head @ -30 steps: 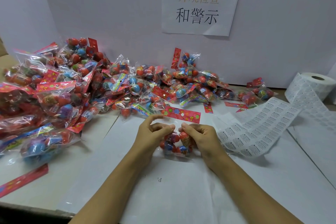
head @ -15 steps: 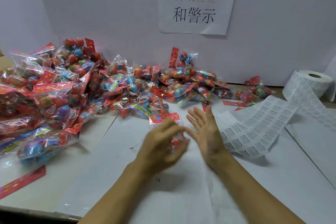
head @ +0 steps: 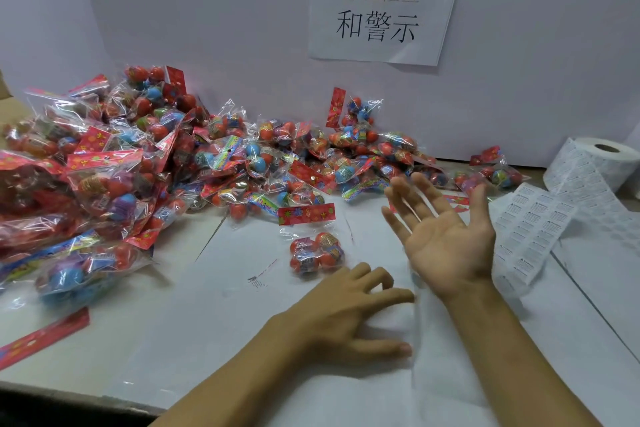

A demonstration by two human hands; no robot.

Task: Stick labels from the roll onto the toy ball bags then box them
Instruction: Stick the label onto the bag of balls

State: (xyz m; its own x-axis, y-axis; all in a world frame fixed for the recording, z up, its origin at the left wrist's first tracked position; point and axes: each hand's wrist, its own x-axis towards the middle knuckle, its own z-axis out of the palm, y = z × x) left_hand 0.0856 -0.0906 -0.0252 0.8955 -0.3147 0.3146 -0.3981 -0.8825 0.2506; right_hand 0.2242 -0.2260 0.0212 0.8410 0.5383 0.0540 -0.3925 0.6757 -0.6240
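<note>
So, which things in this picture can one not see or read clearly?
- Print on the label strip, head view: too small to read.
- Any label on the single bag: glare on the plastic hides it.
- Bag pile: cut off by the left edge.
- The box: not in view.

Left hand (head: 349, 308) reaches forward palm down, fingers spread and loosely bent, no grip on anything. Right hand (head: 446, 239) is raised palm up, fingers straight and splayed, empty.
</note>
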